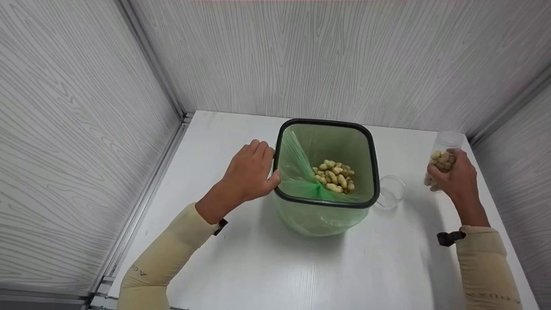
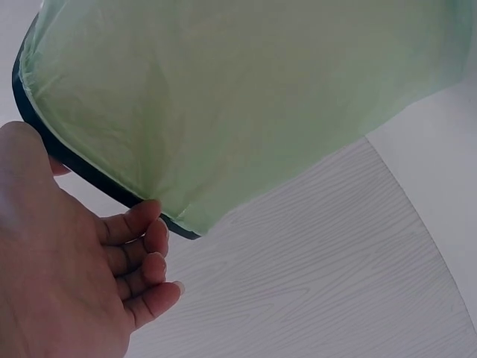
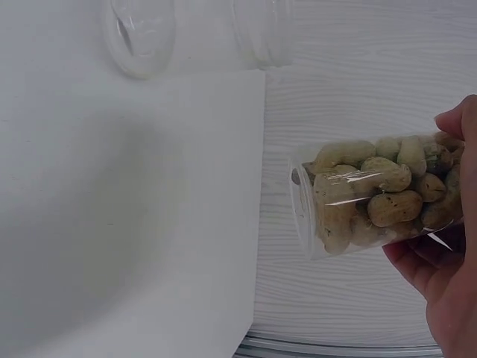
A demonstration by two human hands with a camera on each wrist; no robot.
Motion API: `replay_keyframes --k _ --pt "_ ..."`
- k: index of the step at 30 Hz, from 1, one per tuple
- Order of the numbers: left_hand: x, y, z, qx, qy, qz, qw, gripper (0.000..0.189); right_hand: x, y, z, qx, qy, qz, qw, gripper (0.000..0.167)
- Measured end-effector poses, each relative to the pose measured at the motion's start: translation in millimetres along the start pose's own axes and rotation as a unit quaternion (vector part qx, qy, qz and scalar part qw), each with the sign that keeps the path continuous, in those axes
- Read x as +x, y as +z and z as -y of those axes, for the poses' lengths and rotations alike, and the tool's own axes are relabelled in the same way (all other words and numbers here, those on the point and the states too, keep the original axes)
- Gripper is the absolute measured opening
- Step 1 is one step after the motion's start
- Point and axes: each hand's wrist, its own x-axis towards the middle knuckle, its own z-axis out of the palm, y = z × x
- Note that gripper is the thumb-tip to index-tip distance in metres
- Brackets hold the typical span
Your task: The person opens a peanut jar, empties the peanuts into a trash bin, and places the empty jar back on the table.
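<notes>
My left hand [image 1: 254, 170] holds the left rim of a bin. In the left wrist view its bent fingers [image 2: 141, 220] meet the black rim [image 2: 89, 175]. The square-topped bin [image 1: 326, 203] wears a thin green plastic liner [image 1: 318, 224], gathered into folds at the front left. Unshelled peanuts [image 1: 333, 175] lie in a heap inside. At the right, my right hand [image 1: 458, 176] grips a clear jar [image 1: 450, 140] of peanuts. Peanuts [image 3: 395, 207] press against its wall in the right wrist view, and the hand hides its other end.
A second clear jar [image 1: 389, 193] stands beside the bin's right side, seen also as a clear jar [image 3: 261, 33] in the right wrist view. The white table [image 1: 301, 271] is bounded by wood-grain panels [image 1: 258, 56] at the back and sides.
</notes>
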Motion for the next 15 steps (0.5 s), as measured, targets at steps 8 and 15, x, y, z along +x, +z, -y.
replay_keyframes --k 8,15 --pt "0.7 -1.5 -0.4 0.003 0.005 0.015 0.9999 0.042 -4.7 -9 28 -0.008 -0.058 -0.027 0.9979 0.067" --pt "1.6 -3.1 0.7 0.009 0.009 0.010 0.9999 0.041 -7.0 -17 60 0.005 -0.151 -0.074 0.9857 0.060"
